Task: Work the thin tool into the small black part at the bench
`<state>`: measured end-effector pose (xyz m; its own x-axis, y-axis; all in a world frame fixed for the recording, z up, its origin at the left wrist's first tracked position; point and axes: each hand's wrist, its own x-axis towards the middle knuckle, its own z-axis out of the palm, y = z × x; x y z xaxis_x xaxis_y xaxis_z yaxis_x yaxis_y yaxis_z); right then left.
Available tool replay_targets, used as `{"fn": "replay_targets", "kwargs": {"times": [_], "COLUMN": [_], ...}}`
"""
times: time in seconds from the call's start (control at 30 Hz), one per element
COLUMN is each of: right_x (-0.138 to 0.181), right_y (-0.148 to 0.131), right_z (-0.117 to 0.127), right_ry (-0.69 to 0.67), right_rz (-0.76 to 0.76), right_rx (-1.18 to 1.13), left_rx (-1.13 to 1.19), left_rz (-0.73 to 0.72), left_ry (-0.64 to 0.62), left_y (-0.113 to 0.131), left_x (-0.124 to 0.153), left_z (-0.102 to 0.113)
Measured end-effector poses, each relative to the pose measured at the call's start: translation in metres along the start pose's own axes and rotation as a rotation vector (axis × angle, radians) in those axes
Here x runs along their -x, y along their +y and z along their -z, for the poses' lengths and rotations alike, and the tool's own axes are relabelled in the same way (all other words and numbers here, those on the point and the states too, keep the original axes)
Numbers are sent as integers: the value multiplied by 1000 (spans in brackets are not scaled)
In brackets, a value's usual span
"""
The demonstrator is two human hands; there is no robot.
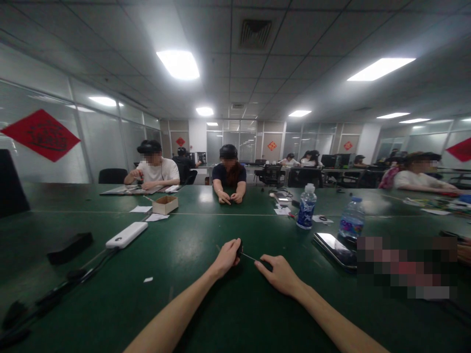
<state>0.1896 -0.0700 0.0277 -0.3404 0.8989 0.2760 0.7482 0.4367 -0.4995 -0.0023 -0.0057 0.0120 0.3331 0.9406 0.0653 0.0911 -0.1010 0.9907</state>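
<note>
Over the green table, my left hand (227, 257) is closed around a small dark object (240, 248), mostly covered by the fingers, so its kind is unclear. My right hand (281, 274) grips the dark handle of a screwdriver (249, 256), largely hidden in the palm. Its thin metal shaft points left, and the tip reaches the dark object in my left hand; whether it sits in a screw is too small to see. Both hands are close together, near the middle of the table.
A white power bank (127, 235) with black cables lies left, near a black box (69, 248) and an open small box (165, 205). To the right are a phone (333, 249) and two bottles (306, 208). Across the green table (206, 314) sit co-workers.
</note>
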Motion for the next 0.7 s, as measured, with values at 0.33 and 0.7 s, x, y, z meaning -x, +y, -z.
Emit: {"fn": "replay_targets", "kwargs": {"times": [0.33,0.7], "right_x": [-2,-1], "right_y": [2,2], "right_z": [-4,-4], "right_ry": [65,100], "right_rz": [-72,-58], "right_rx": [31,2], "left_rx": [-23,-140], "left_rz": [-12,-93], "left_ry": [-4,-162], "left_y": [2,10], "left_x": [0,7], "left_z": [-3,1]}}
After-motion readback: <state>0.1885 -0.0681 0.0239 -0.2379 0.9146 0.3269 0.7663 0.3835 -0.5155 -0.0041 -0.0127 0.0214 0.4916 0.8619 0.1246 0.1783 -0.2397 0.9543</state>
